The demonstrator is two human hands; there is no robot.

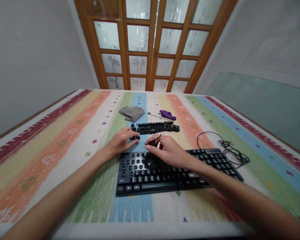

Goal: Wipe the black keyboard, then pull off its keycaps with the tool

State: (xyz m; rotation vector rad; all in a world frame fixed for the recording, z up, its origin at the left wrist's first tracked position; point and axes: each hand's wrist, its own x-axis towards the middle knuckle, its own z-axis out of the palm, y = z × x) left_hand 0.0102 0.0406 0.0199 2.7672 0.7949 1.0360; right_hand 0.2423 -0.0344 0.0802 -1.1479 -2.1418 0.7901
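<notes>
A black keyboard (160,186) lies in front of me, with many keycaps gone from its upper left part, where bare key stems (131,161) show. Just beyond its top left edge, my left hand (123,140) rests on the table, thumb and forefinger closed around a loose black keycap (138,137). My right hand (168,150) hovers over the keyboard's upper middle. Its fingers are closed on a small dark tool (155,141) with thin wire-like ends pointing left; the fingers partly hide it. Removed keycaps (156,127) stand in rows past both hands.
Behind the keycap rows lie a folded grey cloth (132,113), a thin stick-like tool (156,115) and a purple cloth (167,115). The keyboard's black cable (233,151) is coiled at the right. A striped tablecloth (90,186) covers the table.
</notes>
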